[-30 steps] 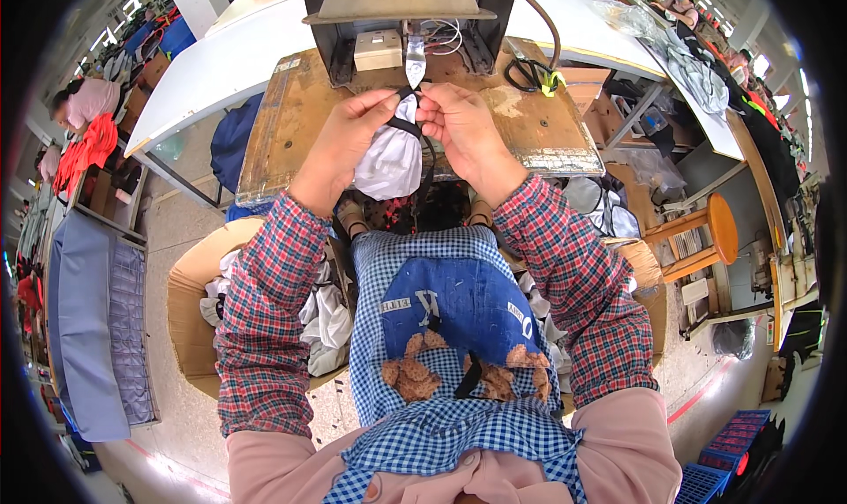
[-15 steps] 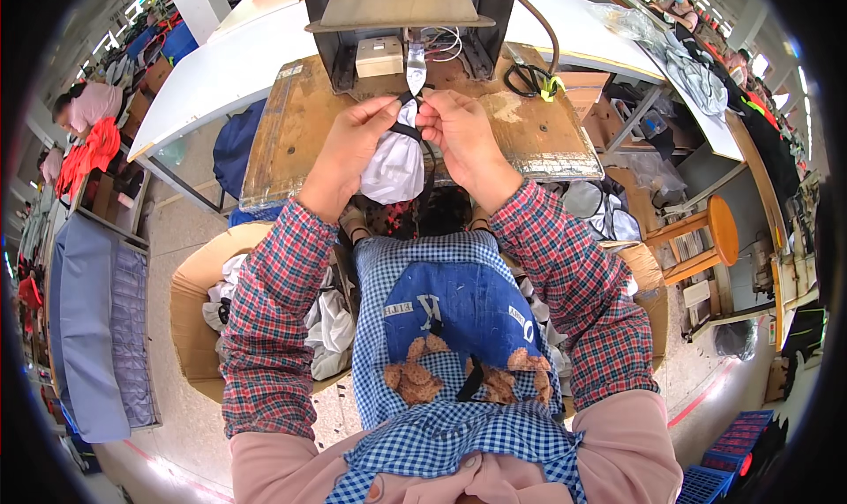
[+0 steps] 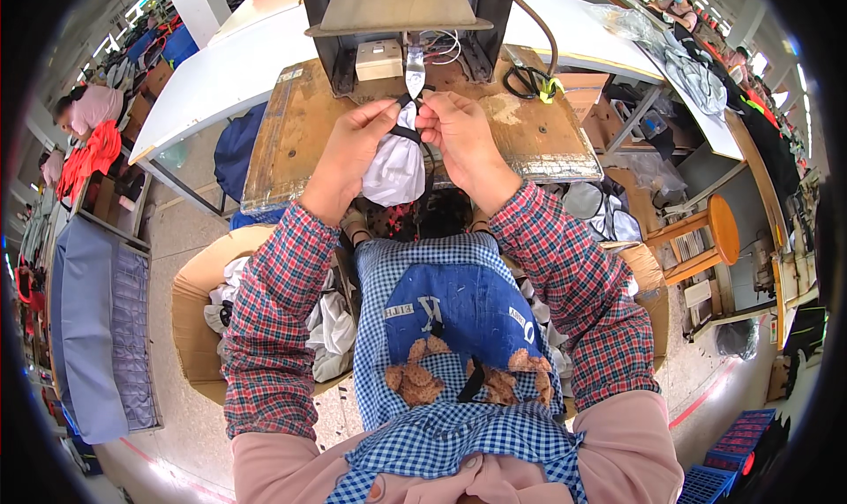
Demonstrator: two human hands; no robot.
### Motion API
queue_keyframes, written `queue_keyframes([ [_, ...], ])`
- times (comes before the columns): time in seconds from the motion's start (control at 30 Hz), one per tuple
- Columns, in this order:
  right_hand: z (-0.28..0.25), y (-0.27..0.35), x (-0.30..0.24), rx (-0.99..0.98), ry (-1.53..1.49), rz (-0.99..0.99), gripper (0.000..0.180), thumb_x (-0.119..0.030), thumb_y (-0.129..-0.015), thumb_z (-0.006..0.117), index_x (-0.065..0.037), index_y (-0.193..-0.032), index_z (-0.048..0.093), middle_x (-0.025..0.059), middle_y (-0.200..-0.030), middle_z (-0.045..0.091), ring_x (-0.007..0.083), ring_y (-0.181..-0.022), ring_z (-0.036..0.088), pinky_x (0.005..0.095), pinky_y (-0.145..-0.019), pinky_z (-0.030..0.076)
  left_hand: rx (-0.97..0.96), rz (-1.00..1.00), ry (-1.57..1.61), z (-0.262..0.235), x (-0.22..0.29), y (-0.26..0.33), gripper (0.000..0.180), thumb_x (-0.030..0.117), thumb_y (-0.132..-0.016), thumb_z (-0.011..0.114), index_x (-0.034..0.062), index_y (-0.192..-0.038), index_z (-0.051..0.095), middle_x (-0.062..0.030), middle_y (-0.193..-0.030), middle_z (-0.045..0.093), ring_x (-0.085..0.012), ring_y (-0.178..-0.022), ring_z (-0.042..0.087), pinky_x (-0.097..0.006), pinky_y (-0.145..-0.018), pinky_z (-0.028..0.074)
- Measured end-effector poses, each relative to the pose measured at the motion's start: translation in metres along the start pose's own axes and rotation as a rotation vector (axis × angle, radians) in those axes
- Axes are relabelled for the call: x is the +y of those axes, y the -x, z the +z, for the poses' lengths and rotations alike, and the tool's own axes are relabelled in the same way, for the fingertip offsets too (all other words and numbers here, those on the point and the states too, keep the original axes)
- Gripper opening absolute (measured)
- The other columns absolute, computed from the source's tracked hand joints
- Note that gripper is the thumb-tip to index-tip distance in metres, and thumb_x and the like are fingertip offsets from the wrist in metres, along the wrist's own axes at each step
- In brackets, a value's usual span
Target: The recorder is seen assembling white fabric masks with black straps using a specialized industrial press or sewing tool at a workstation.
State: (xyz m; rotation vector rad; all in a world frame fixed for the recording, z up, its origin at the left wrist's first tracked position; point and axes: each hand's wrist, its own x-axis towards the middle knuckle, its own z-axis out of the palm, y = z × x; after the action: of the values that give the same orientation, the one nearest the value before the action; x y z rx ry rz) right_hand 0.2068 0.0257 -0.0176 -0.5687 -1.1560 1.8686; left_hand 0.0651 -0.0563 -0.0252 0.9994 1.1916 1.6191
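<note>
**Item: white cloth piece with black strap, held at a worn wooden bench**

Setting: a scuffed wooden bench (image 3: 300, 133) is lying under the fingers, in a crowded workshop with concrete floor.

Packages: a brown cardboard box (image 3: 190, 314) of pale fabric is sitting well below the left hand (image 3: 353, 151); a round wooden stool (image 3: 719, 230) is standing far right.

Materials: both hands are pinching the black strap (image 3: 404, 133) of the soft white cloth piece (image 3: 397, 169), the right hand (image 3: 459, 138) gripping just beside the left, beneath a metal blade (image 3: 414, 73).
</note>
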Motion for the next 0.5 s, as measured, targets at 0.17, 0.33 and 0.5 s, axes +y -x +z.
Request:
queue_keyframes([
  [0.17,0.0,-0.001,0.0,0.002,0.019,-0.004,0.018,-0.02,-0.095,0.059,-0.004,-0.087,0.06,0.0017,-0.078,0.061,0.0102,-0.069,0.059,0.0234,-0.06,0.046,0.01,0.005,-0.038,0.0,0.001,0.0,0.03,0.017,-0.097,0.061,-0.0017,-0.12,0.061,-0.0033,-0.105,0.067,-0.0084,-0.09,0.062,-0.023,-0.079,0.049],
  [0.33,0.001,0.003,-0.003,0.007,-0.002,-0.003,0.018,-0.021,-0.094,0.059,-0.004,-0.088,0.06,0.0017,-0.079,0.061,0.0109,-0.072,0.061,0.024,-0.062,0.048,-0.002,0.005,-0.034,-0.002,0.003,0.001,0.028,0.016,-0.097,0.06,-0.0014,-0.119,0.062,-0.0026,-0.104,0.067,-0.0082,-0.09,0.061,-0.023,-0.08,0.049],
  [0.5,-0.011,0.021,-0.004,-0.016,0.032,0.063,0.019,-0.023,-0.094,0.06,-0.005,-0.088,0.06,0.0014,-0.079,0.061,0.011,-0.07,0.06,0.0245,-0.062,0.048,-0.019,0.007,-0.125,-0.006,0.007,0.019,0.025,0.016,-0.097,0.06,-0.0032,-0.111,0.065,0.0012,-0.096,0.066,-0.0048,-0.085,0.057,-0.021,-0.076,0.047],
])
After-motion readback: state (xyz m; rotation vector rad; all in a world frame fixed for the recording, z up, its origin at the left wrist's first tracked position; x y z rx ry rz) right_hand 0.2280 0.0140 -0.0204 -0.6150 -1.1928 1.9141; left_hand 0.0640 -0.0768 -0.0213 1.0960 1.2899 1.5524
